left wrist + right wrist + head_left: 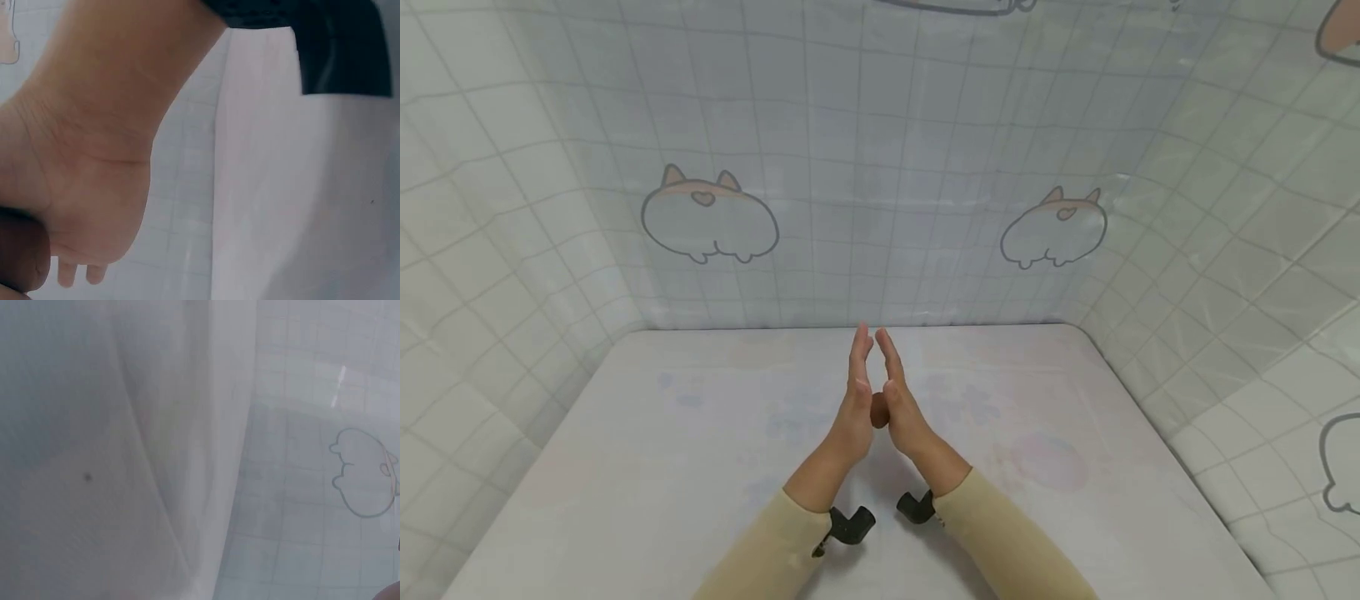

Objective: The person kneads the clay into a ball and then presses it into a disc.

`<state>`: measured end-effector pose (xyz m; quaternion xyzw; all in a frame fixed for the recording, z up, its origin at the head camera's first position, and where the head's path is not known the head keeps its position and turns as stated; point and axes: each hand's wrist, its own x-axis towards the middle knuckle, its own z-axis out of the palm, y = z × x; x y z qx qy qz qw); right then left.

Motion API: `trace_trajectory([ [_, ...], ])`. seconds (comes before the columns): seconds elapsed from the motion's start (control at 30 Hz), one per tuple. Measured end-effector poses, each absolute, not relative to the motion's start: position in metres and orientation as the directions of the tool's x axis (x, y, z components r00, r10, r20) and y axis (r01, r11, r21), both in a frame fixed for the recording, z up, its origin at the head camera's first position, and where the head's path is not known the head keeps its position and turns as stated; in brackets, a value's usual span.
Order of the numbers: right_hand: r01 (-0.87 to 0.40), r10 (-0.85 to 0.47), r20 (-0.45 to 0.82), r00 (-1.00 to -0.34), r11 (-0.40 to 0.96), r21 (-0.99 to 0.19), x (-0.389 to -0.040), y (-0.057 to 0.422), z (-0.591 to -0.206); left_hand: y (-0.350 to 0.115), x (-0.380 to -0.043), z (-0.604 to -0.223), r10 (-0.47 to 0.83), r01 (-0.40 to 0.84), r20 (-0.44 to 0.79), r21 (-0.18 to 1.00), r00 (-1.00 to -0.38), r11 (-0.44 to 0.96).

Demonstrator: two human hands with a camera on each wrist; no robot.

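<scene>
Between my two palms sits a rounded brown lump (879,411), pressed from both sides above the table. My left hand (854,408) has its fingers straight, pointing forward and up. My right hand (905,408) mirrors it, fingers also straight, with the fingertips of both hands leaning toward each other. In the left wrist view, the lump (22,253) lies against the palm of the left hand (87,206), partly cut off by the frame's edge. The right wrist view catches only a sliver of skin at its lower right corner.
A pale table (647,433) with faint coloured prints lies under the hands. Grid-patterned sheeting (880,208) with cartoon animals rises behind it and on both sides. Each wrist carries a black camera mount, one at the left cuff (853,527) and one at the right (914,507).
</scene>
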<state>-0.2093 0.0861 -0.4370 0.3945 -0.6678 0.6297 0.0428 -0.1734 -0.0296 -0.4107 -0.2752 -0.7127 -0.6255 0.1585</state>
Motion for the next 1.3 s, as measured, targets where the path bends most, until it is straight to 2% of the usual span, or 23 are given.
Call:
trace_trajectory([
  [0.17,-0.687,-0.446,0.641,-0.625,-0.077,-0.723,-0.208,0.082,-0.437,-0.033,-0.178,-0.407,0.159,0.586,0.572,0.807,-0.805,0.064],
  [0.4,-0.675,-0.475,0.641,-0.603,-0.125,-0.727,-0.2,0.079,-0.435,-0.039,-0.19,-0.408,0.118,0.522,0.513,0.851,-0.85,0.066],
  [0.73,-0.716,-0.544,0.643,-0.539,-0.105,-0.69,-0.185,0.078,-0.425,-0.047,-0.202,-0.416,0.016,0.303,0.305,0.951,-0.952,-0.068],
  [0.87,-0.759,-0.548,0.66,-0.514,-0.068,-0.647,-0.183,0.077,-0.422,-0.048,-0.203,-0.42,0.055,0.245,0.248,0.968,-0.967,-0.063],
  [1.1,-0.776,-0.508,0.659,-0.555,0.03,-0.63,-0.185,0.078,-0.414,-0.045,-0.195,-0.427,0.206,0.16,0.149,0.986,-0.967,0.037],
  [1.3,-0.775,-0.473,0.662,-0.581,0.073,-0.628,-0.19,0.077,-0.411,-0.041,-0.191,-0.432,0.229,0.165,0.152,0.986,-0.962,0.037],
])
